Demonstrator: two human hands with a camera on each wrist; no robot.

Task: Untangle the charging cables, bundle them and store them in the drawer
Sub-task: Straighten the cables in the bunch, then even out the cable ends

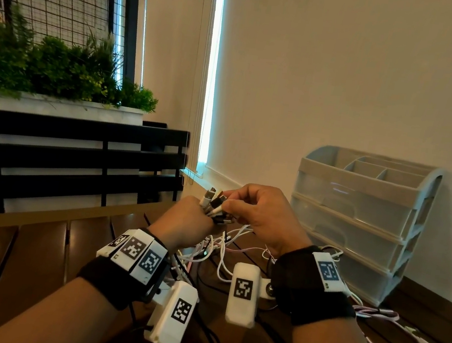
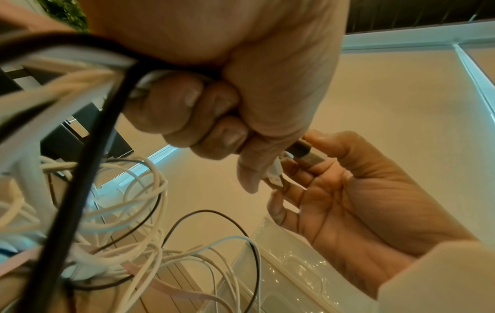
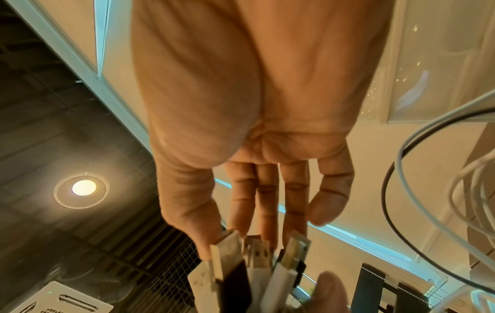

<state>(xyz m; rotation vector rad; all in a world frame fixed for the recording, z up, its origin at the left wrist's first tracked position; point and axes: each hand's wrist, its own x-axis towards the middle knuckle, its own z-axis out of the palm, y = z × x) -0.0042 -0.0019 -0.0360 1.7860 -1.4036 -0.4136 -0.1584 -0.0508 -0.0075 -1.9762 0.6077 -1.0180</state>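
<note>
Finding: my left hand (image 1: 187, 218) is clenched in a fist round the plug ends (image 1: 216, 203) of the charging cables (image 1: 218, 250), with the plugs standing out above the knuckles. My right hand (image 1: 261, 214) pinches at those plugs with thumb and fingertips (image 3: 241, 220); the right wrist view shows several USB connectors (image 3: 257, 254) side by side, white and black, at the fingertips.

Location: the cable lengths hang from the fist in a loose tangle onto the wooden surface (image 1: 34, 249), with a pink cable (image 1: 376, 311) trailing off to the right. The drawer unit (image 1: 357, 219) stands against the wall, near the right hand, drawers closed as far as I can tell.

Judgement: the step in hand is aligning the plug ends. To do it well I would keep the fist firm, level the plugs together, then draw 1 cable at a time through the loops below, not pull the whole bunch, which could tighten the knots
</note>
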